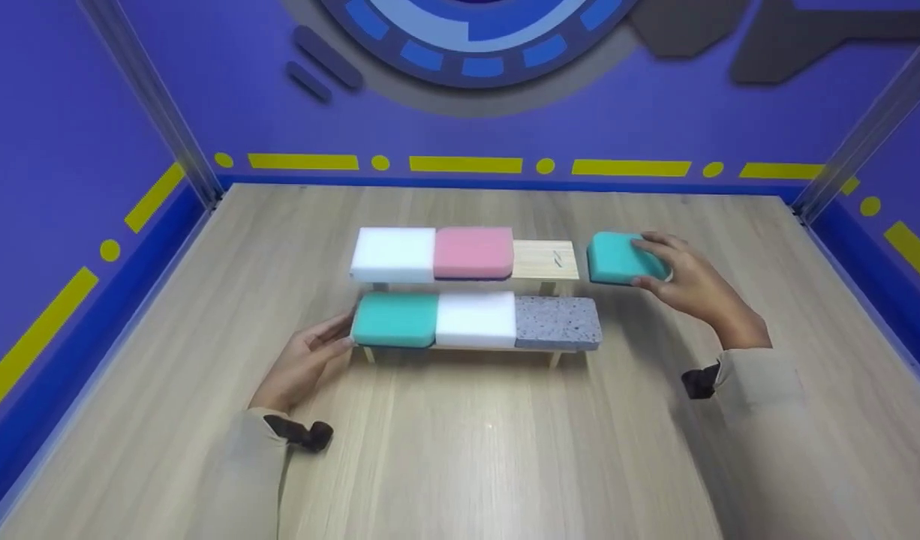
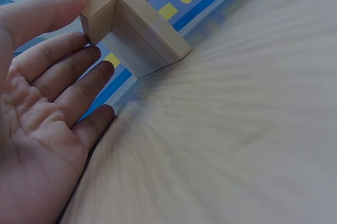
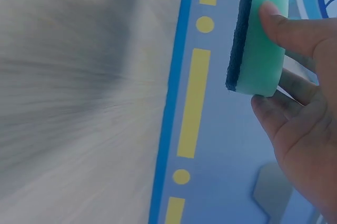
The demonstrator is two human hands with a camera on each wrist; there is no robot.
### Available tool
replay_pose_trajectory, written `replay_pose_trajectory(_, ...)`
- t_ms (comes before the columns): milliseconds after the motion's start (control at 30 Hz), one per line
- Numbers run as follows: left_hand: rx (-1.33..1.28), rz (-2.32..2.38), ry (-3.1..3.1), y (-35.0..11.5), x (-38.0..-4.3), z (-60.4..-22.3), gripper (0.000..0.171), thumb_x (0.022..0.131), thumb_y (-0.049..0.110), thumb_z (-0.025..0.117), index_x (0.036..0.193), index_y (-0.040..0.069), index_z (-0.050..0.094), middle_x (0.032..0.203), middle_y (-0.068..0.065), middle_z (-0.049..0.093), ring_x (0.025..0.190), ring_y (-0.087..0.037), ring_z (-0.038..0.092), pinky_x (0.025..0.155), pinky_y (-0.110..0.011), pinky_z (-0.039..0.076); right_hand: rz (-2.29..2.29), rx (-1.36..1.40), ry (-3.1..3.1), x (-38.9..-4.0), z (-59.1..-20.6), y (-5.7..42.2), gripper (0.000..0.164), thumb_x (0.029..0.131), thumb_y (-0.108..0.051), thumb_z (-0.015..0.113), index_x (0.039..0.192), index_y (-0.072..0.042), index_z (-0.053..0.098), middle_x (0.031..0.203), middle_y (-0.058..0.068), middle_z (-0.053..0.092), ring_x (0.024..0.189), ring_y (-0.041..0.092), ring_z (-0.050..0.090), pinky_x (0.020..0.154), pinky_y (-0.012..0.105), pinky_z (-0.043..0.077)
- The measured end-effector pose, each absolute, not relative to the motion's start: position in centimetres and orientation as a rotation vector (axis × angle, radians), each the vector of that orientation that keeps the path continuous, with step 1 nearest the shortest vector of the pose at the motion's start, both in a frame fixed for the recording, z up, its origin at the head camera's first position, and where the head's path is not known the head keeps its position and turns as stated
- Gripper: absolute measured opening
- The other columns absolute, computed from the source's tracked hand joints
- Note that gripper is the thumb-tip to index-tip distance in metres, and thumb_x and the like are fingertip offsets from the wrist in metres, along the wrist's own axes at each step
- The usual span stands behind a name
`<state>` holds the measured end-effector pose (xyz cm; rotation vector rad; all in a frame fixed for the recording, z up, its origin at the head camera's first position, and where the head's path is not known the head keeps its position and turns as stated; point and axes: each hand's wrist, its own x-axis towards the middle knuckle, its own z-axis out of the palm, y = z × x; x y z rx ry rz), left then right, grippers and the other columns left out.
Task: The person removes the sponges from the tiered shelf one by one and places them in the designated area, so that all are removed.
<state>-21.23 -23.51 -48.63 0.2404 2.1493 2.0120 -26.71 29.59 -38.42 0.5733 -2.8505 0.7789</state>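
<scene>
My right hand (image 1: pixel 685 277) holds a green sponge (image 1: pixel 616 257) with a dark scouring layer underneath, thumb and fingers pinching its right end. In the right wrist view the sponge (image 3: pixel 263 40) is off the tabletop. My left hand (image 1: pixel 302 360) is at the left end of the front wooden stand (image 1: pixel 460 348); in the left wrist view its fairly straight fingers (image 2: pixel 68 71) touch or nearly touch the stand's end (image 2: pixel 97 21). That stand carries a green sponge (image 1: pixel 395 319), a white sponge (image 1: pixel 476 319) and a speckled grey block (image 1: pixel 557 323).
Behind it, a second low wooden stand (image 1: pixel 546 260) carries a white sponge (image 1: pixel 393 253) and a pink sponge (image 1: pixel 473 253), with bare wood at its right end. Purple panels (image 1: pixel 475 135) with yellow marks border the wooden tabletop (image 1: pixel 445 465).
</scene>
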Motion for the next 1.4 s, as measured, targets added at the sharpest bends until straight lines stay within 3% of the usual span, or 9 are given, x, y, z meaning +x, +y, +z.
replay_pose_trajectory(333, 0.269, 2.076, 2.09, -23.7, -21.1, -48.8, 0.06, 0.094, 0.013, 0.061, 0.146, -0.001, 0.035, 0.154, -0.012, 0.034, 0.141, -0.022, 0.033, 0.107, -0.017, 0.039, 0.842, 0.532, -2.91, -27.0, -40.4, 30.1, 0.057, 0.089, -0.01, 0.068, 0.14, 0.004, 0.045, 0.148, 0.028, 0.034, 0.137, 0.049, 0.029, 0.11, 0.065, 0.028)
replay_pose_trajectory(967, 0.258, 2.065, 2.105, -23.6, -21.2, -48.7, 0.061, 0.093, 0.018, 0.064, 0.145, 0.002, 0.038, 0.152, -0.009, 0.039, 0.136, -0.011, 0.042, 0.107, -0.018, 0.039, 0.902, 0.458, -3.03, -27.5, -43.0, 30.1, 0.057, 0.091, -0.009, 0.064, 0.142, 0.002, 0.042, 0.151, 0.026, 0.03, 0.141, 0.047, 0.024, 0.115, 0.062, 0.021)
replay_pose_trajectory(1267, 0.293, 2.05, 2.131, -23.5, -21.3, -48.7, 0.059, 0.095, 0.014, 0.061, 0.146, -0.001, 0.036, 0.153, -0.012, 0.036, 0.141, -0.022, 0.034, 0.106, -0.015, 0.039, 0.916, 0.46, -3.055, -27.9, -43.6, 30.1, 0.056, 0.091, -0.01, 0.066, 0.141, 0.002, 0.044, 0.15, 0.027, 0.032, 0.139, 0.048, 0.025, 0.114, 0.063, 0.022)
replay_pose_trajectory(1400, 0.29, 2.078, 2.101, -23.5, -21.3, -48.7, 0.058, 0.094, 0.012, 0.06, 0.145, -0.002, 0.036, 0.153, -0.013, 0.036, 0.14, -0.021, 0.035, 0.106, -0.017, 0.039, 0.911, 0.444, -3.075, -28.0, -43.9, 30.2, 0.056, 0.091, -0.008, 0.065, 0.141, 0.002, 0.044, 0.151, 0.026, 0.031, 0.14, 0.047, 0.024, 0.115, 0.062, 0.021)
